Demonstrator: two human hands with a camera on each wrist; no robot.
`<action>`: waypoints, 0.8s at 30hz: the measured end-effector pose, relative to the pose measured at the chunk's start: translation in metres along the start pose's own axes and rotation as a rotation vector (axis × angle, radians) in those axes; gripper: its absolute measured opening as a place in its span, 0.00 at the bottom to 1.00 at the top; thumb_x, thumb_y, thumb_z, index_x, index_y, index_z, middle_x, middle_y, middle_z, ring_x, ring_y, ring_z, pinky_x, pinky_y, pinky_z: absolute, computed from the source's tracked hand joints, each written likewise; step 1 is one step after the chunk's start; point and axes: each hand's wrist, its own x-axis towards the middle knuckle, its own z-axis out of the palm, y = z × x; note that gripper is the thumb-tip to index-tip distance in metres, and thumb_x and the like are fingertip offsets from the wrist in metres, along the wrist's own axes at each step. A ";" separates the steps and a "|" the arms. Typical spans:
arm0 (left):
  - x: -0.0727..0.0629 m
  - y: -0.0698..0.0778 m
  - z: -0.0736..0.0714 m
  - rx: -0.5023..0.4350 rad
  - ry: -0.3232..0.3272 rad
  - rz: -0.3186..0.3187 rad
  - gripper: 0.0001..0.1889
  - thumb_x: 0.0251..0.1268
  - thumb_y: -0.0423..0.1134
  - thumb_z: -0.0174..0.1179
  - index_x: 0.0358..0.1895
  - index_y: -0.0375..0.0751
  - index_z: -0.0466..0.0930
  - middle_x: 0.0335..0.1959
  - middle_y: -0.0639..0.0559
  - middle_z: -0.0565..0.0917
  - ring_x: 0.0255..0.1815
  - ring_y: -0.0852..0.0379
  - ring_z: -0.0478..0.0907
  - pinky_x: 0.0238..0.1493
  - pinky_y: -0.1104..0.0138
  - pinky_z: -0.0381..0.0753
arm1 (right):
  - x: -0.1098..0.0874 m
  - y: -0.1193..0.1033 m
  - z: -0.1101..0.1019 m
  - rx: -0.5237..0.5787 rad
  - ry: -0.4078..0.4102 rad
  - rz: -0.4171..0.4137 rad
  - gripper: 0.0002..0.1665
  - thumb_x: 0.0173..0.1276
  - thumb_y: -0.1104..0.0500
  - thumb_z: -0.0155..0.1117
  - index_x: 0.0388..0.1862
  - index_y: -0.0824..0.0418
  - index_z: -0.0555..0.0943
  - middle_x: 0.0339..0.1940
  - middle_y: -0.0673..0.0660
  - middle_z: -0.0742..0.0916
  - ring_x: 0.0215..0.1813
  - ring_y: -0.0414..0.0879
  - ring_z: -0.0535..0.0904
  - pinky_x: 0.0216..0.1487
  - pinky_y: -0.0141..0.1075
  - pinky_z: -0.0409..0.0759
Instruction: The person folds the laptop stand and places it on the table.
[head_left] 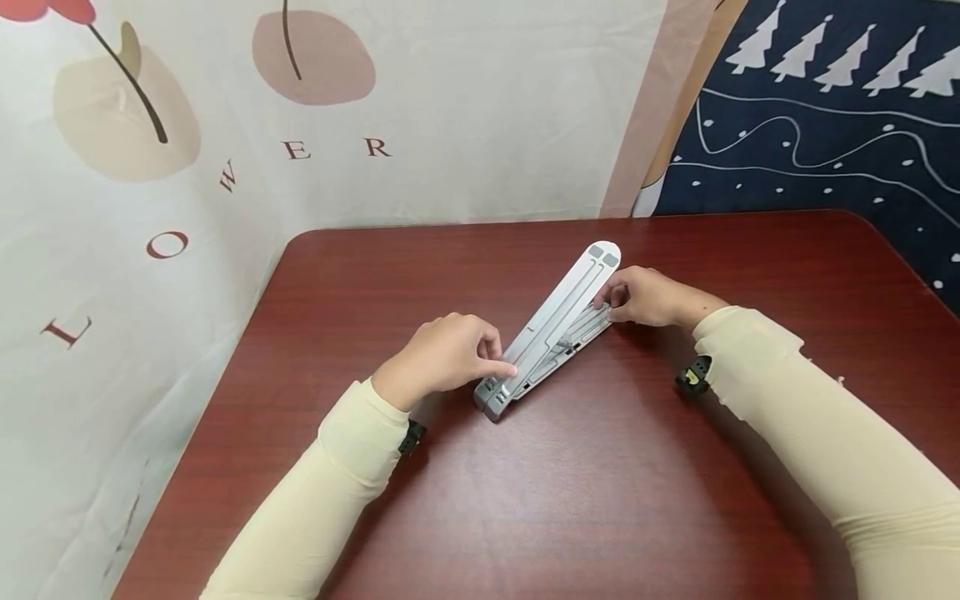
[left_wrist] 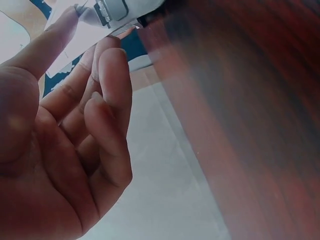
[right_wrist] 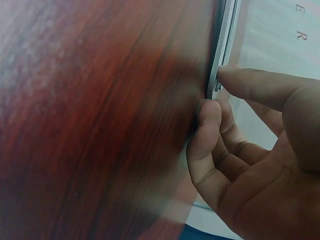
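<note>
Left hand [head_left: 450,354] had the silver folding stand [head_left: 551,323] pinched by its lower end mid-frame, right hand [head_left: 651,298] pinched the other, so it basically lay between them, long axis slanting toward upper right.

Folding stand [head_left: 551,321], mid-frame: silver metal by its look, smooth, satin sheen; end pads [head_left: 596,251] matt grey, rubbery; lower end block [head_left: 489,398] darker grey, low sheen. Table [head_left: 600,483] below: red-brown wood grain, smooth, glossy, pale glare at lower centre. Backdrop cloth [head_left: 480,108], upper left: off-white, matt, lightly creased. Navy cloth [head_left: 810,137], upper right: matt, printed. Cream sleeves [head_left: 352,450]: soft stretch fabric, matt, wrinkled.
</note>
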 end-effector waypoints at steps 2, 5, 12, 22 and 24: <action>-0.001 0.001 0.000 0.015 0.001 0.007 0.16 0.55 0.64 0.69 0.23 0.61 0.79 0.22 0.63 0.80 0.28 0.60 0.75 0.32 0.62 0.72 | 0.000 0.000 0.000 -0.005 -0.004 0.005 0.12 0.63 0.69 0.67 0.46 0.62 0.85 0.32 0.57 0.82 0.38 0.49 0.74 0.41 0.39 0.70; -0.003 0.002 0.000 0.048 0.001 0.016 0.16 0.56 0.65 0.67 0.24 0.61 0.79 0.23 0.65 0.80 0.29 0.60 0.76 0.33 0.61 0.73 | 0.001 0.000 0.001 -0.013 -0.004 0.010 0.12 0.63 0.68 0.67 0.46 0.62 0.85 0.31 0.57 0.82 0.36 0.49 0.74 0.38 0.38 0.70; -0.008 0.007 0.002 0.134 -0.032 0.001 0.22 0.52 0.71 0.65 0.30 0.58 0.79 0.24 0.66 0.80 0.29 0.61 0.76 0.31 0.62 0.73 | 0.000 0.000 0.001 -0.008 -0.011 0.024 0.12 0.64 0.68 0.67 0.47 0.62 0.85 0.31 0.57 0.81 0.34 0.48 0.74 0.35 0.37 0.71; -0.012 0.010 0.007 0.196 -0.052 -0.007 0.29 0.41 0.70 0.72 0.34 0.54 0.72 0.22 0.60 0.78 0.27 0.59 0.75 0.31 0.60 0.72 | -0.004 -0.001 0.000 0.002 -0.011 0.026 0.12 0.64 0.68 0.67 0.47 0.62 0.85 0.31 0.57 0.81 0.34 0.48 0.74 0.35 0.37 0.71; -0.012 0.010 0.007 0.198 -0.055 -0.008 0.29 0.41 0.70 0.73 0.34 0.54 0.72 0.22 0.59 0.78 0.27 0.59 0.75 0.31 0.60 0.72 | -0.005 -0.001 0.001 0.002 -0.009 0.019 0.12 0.64 0.69 0.67 0.46 0.62 0.85 0.31 0.57 0.81 0.34 0.48 0.73 0.35 0.37 0.71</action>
